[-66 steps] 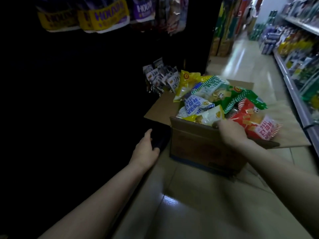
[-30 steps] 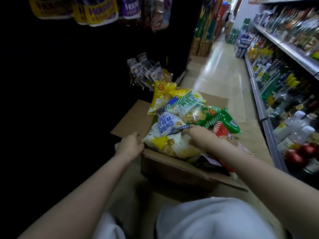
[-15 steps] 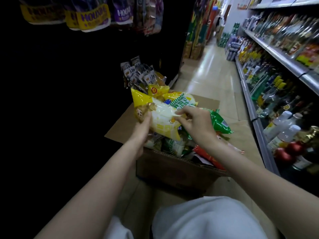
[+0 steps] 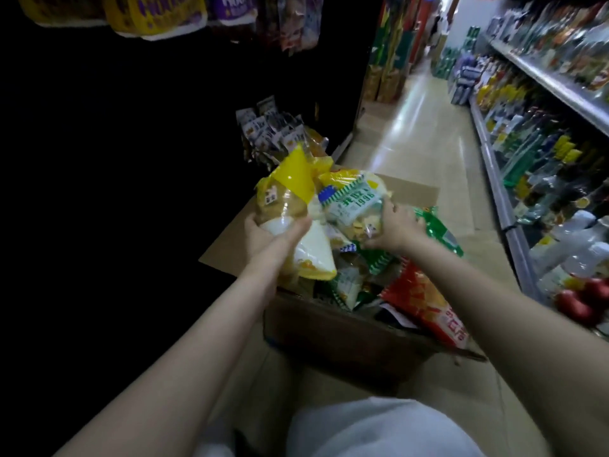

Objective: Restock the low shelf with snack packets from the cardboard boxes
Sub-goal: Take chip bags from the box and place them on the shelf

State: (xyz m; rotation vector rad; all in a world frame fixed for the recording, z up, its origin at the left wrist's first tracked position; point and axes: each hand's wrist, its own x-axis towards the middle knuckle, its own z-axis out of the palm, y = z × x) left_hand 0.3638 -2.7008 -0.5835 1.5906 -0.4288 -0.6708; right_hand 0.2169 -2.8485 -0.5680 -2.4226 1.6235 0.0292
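Nearest to you, the cardboard box [image 4: 342, 338] stands open on the floor. Above it your left hand [image 4: 270, 232] grips a yellow packet [image 4: 290, 196], fingers curled round it. Your right hand [image 4: 395, 225] holds a green-striped packet [image 4: 354, 202], probably by its lower edge. Beyond, small packets [image 4: 270, 130] stand on the dark low shelf.

shop aisle | stocked bottle shelves [image 4: 540, 153] | hanging packets [image 4: 164, 14] | tiled floor [image 4: 418, 133]

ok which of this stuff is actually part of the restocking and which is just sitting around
Part of the job:
- yellow packet in the left hand
- green-and-white packet in the right hand
- cardboard box
- red packet in it

Just around:
- bottles on the right-hand shelves
- hanging purple-and-yellow bags
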